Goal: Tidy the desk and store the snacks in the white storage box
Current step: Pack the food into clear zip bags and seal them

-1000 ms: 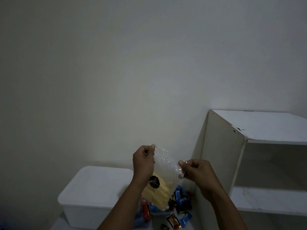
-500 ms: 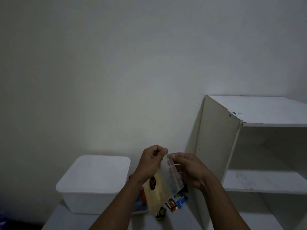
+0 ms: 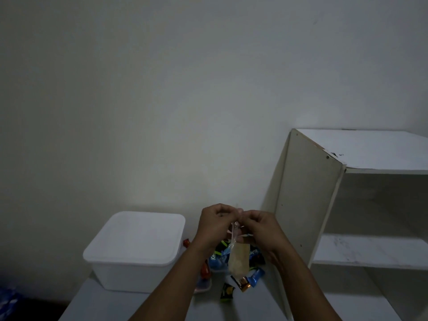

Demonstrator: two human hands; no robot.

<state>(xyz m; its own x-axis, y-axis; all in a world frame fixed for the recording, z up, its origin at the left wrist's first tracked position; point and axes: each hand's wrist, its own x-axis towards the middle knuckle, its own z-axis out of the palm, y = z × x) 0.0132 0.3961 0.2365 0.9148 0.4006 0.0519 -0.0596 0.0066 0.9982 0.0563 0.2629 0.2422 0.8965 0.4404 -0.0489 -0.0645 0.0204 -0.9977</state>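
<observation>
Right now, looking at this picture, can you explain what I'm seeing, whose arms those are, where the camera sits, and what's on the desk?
There is no machine here. The camera is worn on a person's head and looks forward and down, so the two bare arms reaching in from the bottom are that person's own. The left hand and right hand are close together, both pinching the top of a small clear plastic bag with pale yellowish contents, which hangs below them above the desk. On the grey desk stands a white lidded plastic storage box, its lid on. Beside it lies a loose pile of small colourful wrapped snacks. To the right stands a white open shelf unit. The room is dim, so the wrappers' print cannot be read.
</observation>
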